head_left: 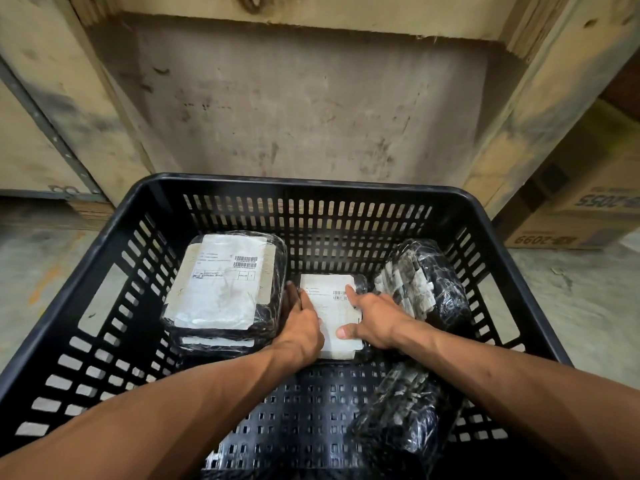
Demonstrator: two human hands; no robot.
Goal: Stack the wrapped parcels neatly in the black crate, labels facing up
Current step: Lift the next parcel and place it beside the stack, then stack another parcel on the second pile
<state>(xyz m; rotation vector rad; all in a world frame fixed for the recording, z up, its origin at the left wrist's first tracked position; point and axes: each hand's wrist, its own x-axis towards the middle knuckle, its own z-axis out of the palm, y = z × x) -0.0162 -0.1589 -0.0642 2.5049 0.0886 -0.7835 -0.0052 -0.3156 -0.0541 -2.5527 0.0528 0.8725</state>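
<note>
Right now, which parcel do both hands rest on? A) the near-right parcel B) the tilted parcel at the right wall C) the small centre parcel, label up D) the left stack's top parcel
C: left hand and right hand lie flat on the small centre parcel, its white label facing up.

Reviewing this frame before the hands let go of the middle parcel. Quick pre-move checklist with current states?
1. Middle parcel label up: ok.
2. Middle parcel flat on crate floor: ok.
3. Left hand and right hand both on it: ok.
4. Left stack top label up: ok.
5. Far-right parcel lying flat: not ok, it leans tilted against the wall.
6. Near-right parcel label up: cannot tell.
</note>
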